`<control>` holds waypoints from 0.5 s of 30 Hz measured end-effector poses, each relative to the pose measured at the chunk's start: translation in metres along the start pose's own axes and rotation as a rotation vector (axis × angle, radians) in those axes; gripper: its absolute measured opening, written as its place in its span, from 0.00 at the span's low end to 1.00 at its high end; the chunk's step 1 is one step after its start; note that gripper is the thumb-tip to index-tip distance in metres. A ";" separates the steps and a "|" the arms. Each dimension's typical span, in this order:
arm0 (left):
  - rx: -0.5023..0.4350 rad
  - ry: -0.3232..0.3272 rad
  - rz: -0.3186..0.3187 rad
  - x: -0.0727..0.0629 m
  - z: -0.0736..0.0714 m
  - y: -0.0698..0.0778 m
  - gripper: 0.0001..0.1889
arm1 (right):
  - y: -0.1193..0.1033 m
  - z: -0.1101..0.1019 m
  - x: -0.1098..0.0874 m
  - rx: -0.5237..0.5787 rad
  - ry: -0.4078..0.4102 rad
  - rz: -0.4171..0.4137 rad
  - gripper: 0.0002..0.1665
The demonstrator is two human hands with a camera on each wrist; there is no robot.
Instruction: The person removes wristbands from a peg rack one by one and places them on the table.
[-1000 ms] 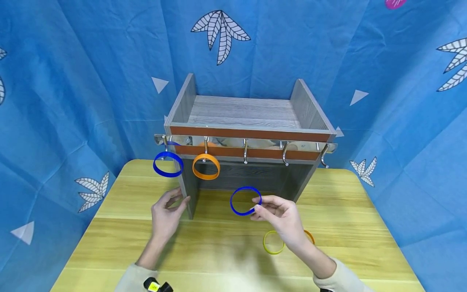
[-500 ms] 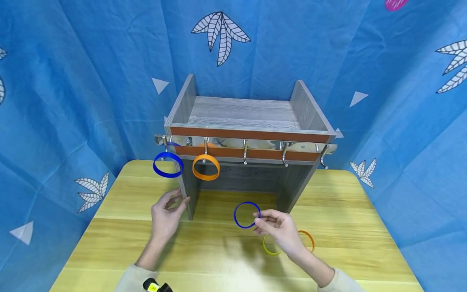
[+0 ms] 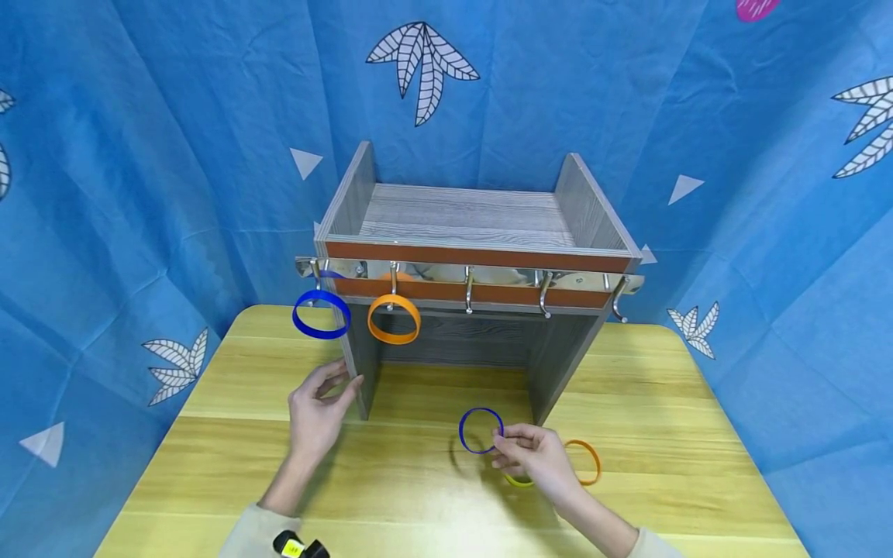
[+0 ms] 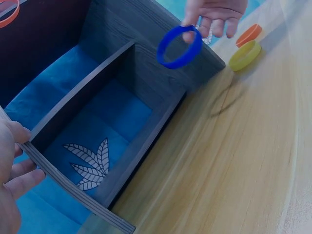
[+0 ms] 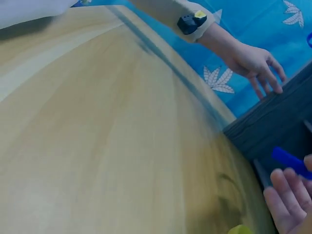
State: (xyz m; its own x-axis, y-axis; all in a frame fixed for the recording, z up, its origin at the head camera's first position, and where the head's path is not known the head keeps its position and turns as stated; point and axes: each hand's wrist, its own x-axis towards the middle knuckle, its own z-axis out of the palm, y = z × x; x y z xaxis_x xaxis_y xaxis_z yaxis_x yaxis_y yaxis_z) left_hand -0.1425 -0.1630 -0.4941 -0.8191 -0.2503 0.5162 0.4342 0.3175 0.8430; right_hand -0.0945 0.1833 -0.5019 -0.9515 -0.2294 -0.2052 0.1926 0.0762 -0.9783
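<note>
My right hand [image 3: 543, 459] pinches a blue wristband [image 3: 460, 428] between thumb and fingers, raised over the table in front of the grey shelf unit [image 3: 481, 248]. In the left wrist view, that wristband [image 4: 179, 62] hangs clear of the tabletop, its shadow below. Holding the front edge of the shelf's left side panel [image 3: 357, 380], my left hand [image 3: 317, 407] has its thumb and fingers on opposite faces. A yellow wristband [image 4: 237, 63] and an orange wristband [image 3: 598, 465] rest on the table near my right hand, which partly covers the yellow one in the head view.
A metal hook rail [image 3: 579, 280] runs along the shelf's front. Another blue wristband [image 3: 321, 334] hangs on its leftmost hook and another orange wristband [image 3: 394, 339] on the second. The hooks to the right bear nothing. Blue patterned cloth [image 3: 209, 116] encloses the wooden table [image 3: 230, 434].
My right hand has lowered the blue wristband toward the table and slightly to the right, uncovering more of the orange wristband and covering more of the yellow one. My left hand has stayed put.
</note>
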 end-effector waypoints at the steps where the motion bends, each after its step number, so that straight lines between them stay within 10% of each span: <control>1: 0.000 -0.002 -0.001 0.000 0.000 0.000 0.16 | 0.002 0.000 0.000 -0.001 0.002 0.009 0.28; 15: 0.015 0.001 -0.020 -0.001 0.001 -0.002 0.16 | 0.021 0.010 0.000 -0.067 -0.050 0.073 0.24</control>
State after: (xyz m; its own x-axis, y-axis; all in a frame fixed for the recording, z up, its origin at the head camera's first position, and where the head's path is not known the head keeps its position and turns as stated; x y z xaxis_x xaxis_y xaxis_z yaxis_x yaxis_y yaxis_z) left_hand -0.1429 -0.1624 -0.4963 -0.8272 -0.2577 0.4993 0.4120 0.3259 0.8509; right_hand -0.0877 0.1749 -0.5232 -0.9220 -0.2691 -0.2784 0.2426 0.1589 -0.9570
